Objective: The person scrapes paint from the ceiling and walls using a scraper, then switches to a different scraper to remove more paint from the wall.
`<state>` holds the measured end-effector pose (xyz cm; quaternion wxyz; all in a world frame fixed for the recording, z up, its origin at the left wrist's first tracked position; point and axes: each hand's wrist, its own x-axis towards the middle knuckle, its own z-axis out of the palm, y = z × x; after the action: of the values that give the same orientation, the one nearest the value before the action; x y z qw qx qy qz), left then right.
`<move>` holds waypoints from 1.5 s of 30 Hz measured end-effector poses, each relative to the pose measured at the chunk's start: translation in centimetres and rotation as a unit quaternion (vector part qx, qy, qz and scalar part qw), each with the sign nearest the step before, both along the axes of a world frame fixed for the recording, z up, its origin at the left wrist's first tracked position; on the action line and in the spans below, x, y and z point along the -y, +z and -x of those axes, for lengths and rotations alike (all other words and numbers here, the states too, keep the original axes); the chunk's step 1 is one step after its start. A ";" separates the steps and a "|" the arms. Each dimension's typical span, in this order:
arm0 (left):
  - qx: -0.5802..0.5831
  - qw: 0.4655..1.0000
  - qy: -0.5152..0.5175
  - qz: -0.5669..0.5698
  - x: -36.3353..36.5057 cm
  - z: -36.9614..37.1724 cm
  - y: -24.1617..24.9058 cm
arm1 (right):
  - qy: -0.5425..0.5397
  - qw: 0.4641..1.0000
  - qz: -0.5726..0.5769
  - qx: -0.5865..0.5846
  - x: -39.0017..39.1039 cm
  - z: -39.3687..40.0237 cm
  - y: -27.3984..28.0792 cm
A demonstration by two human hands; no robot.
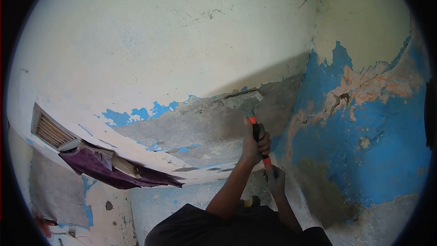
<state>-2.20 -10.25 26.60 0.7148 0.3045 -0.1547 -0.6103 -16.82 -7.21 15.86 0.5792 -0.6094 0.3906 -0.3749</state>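
Observation:
A wide-bladed paint scraper with a red and black handle is pressed against the wall, its blade at the ragged edge between pale paint and bare grey plaster. My left hand is wrapped round the middle of the handle, thumb lying along it. Lower down, my right hand grips the handle's end. Strips of blue paint show along the peeled edge to the left of the blade.
A slatted vent and a purple cloth hanging from a ledge are at the left. The right wall has blue paint, patches of exposed plaster and a crack. At the lower left edge is a blurred reddish shape.

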 end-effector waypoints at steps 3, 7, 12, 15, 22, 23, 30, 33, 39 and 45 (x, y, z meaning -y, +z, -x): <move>-0.015 0.999 -0.012 -0.032 -0.6 0.5 -2.4 | -0.005 1.000 -0.027 -0.007 -1.4 0.8 -1.5; 0.008 1.000 -0.008 0.006 0.1 0.3 -0.2 | -0.016 1.000 0.004 0.007 0.2 0.4 -0.8; -0.001 0.999 -0.024 -0.031 0.1 1.2 -1.5 | -0.002 0.998 -0.061 0.024 -0.8 1.5 -1.0; 0.033 0.999 -0.020 -0.018 0.6 0.8 -0.2 | -0.021 0.998 -0.038 0.045 -0.1 0.0 -1.4; 0.022 1.000 -0.013 -0.006 1.4 1.7 -1.1 | -0.010 0.998 -0.065 -0.007 1.2 1.7 -1.6; 0.026 0.999 -0.019 -0.014 1.3 1.4 -1.8 | -0.017 0.999 -0.049 0.005 1.3 1.3 -2.1; 0.052 0.998 -0.014 0.020 2.3 1.1 -0.1 | -0.011 0.998 -0.040 0.039 2.5 0.6 -2.0; 0.050 0.997 -0.023 -0.046 1.3 1.5 -1.6 | 0.003 0.996 -0.078 0.039 0.9 0.5 -2.4; 0.052 0.998 -0.019 0.008 2.7 0.8 0.3 | -0.006 0.998 -0.048 0.034 3.5 0.0 -1.7; 0.071 0.997 -0.019 -0.025 2.5 0.9 -0.4 | -0.022 0.993 -0.096 0.059 2.8 -0.5 -2.8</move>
<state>-3.08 -12.78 26.22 0.6823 0.3620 -0.1950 -0.6044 -16.36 -10.04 13.07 0.6489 -0.5192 0.4029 -0.3835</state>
